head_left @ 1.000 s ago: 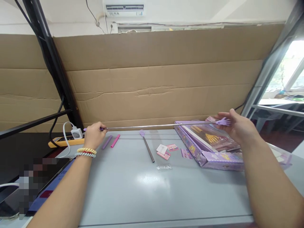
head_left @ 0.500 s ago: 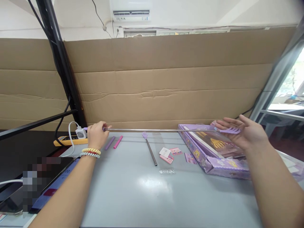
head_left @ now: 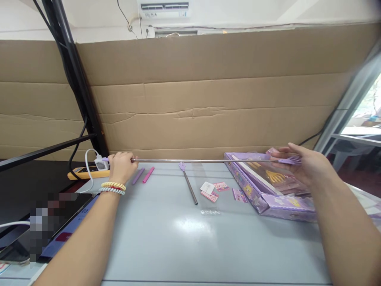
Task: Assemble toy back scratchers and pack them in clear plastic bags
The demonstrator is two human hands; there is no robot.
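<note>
A long telescopic back scratcher [head_left: 205, 161], with a thin metal rod and a purple claw head, stretches level between my hands. My left hand [head_left: 122, 167] is closed round its purple handle end. At the other end, my right hand [head_left: 306, 165] curls loosely about the claw, which lies against the palm and fingers. Below the rod, a second back scratcher [head_left: 189, 186] with a purple claw lies on the table, its rod collapsed. Purple [head_left: 138, 176] and pink [head_left: 148, 174] tubes lie near my left hand.
An open purple box [head_left: 285, 208] holding a yellow claw in clear plastic sits under my right hand. Small printed cards [head_left: 210, 196] and a clear plastic scrap [head_left: 210, 212] lie mid-table. Left stand a yellow power strip [head_left: 99, 173], phones [head_left: 71, 226] and a black post [head_left: 80, 79]; cardboard [head_left: 208, 119] walls the back.
The fingers of my right hand have gone from spread out to curled in around the claw. My left hand keeps its hold. The view has tilted slightly down.
</note>
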